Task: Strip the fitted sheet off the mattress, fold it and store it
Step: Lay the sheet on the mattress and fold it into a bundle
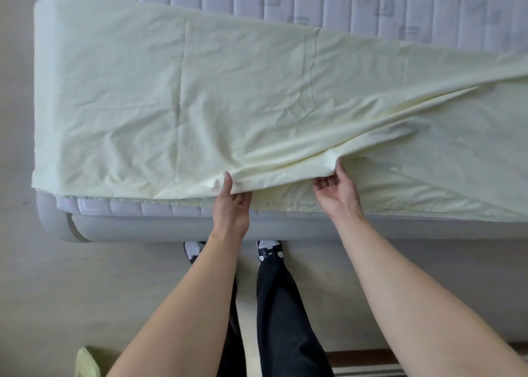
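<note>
In the head view, a pale yellow, creased cotton fitted sheet (177,91) lies spread over a quilted lavender-white mattress (371,2) that sits in a rounded grey padded bed frame (160,231). The sheet is already off the mattress at the far edge, where a broad strip of bare quilting shows, and at the near left corner, where the mattress side is exposed beneath the cloth. The sheet appears doubled over itself, with an upper layer lying on a lower one along the near edge of the bed. The left hand (232,205) pinches the near edge of that upper layer, thumb on top and fingers curled beneath. The right hand (335,189) grasps the same edge just beside it, further toward the right end of the bed, thumb up against the fold and fingers tucked under the cloth; a long taut ridge runs from this grip away to the right side. A person's dark trouser legs and patterned socks (268,251) stand on the pale floor (57,291) against the near side of the frame. Judging from this, stripping is largely finished and the folding step is in hand. The next move probably calls for lifting the pinched edge with both hands kept level, carrying it across to meet the opposite edge, and smoothing out the diagonal ridge so the layers lie flat and square.
</note>
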